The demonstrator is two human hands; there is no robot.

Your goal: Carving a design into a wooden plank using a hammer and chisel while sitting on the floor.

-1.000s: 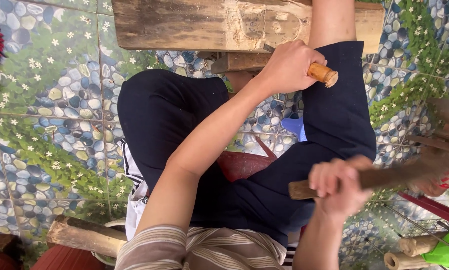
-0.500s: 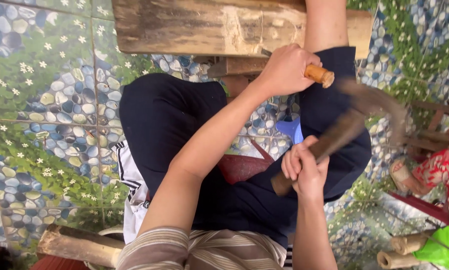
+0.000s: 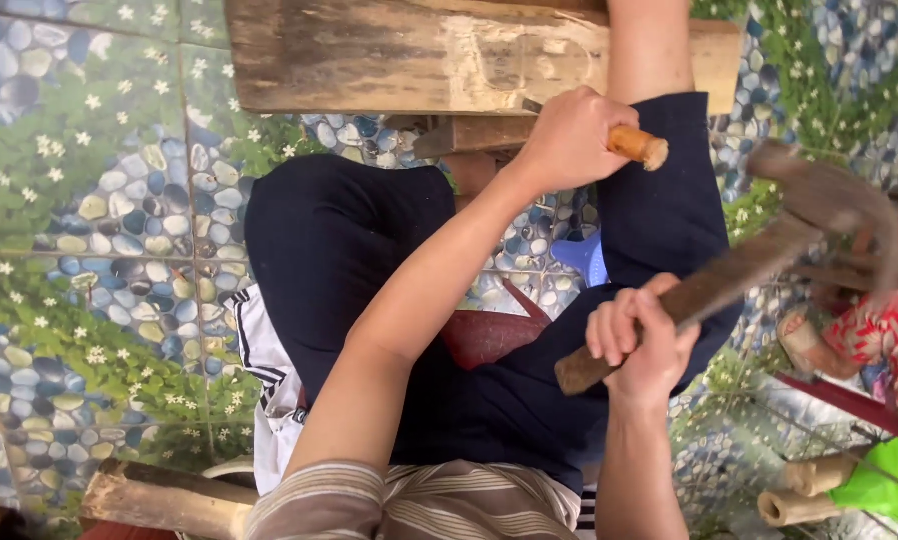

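My left hand (image 3: 569,135) grips the chisel (image 3: 637,146) against the plank (image 3: 389,55). My right hand (image 3: 641,340) clasps the raised hammer (image 3: 749,265); its blurred head should probably land square.

I count 2 hands: left (image 3: 572,138), right (image 3: 641,338). 1 chisel (image 3: 637,146), 1 hammer (image 3: 759,255). 1 plank (image 3: 389,55), with 1 smaller block (image 3: 474,132) under it. 1 log (image 3: 164,500) bottom left, 2 short bamboo pieces (image 3: 797,492) bottom right. 1 green plastic item (image 3: 889,482). 1 blue item (image 3: 584,262).
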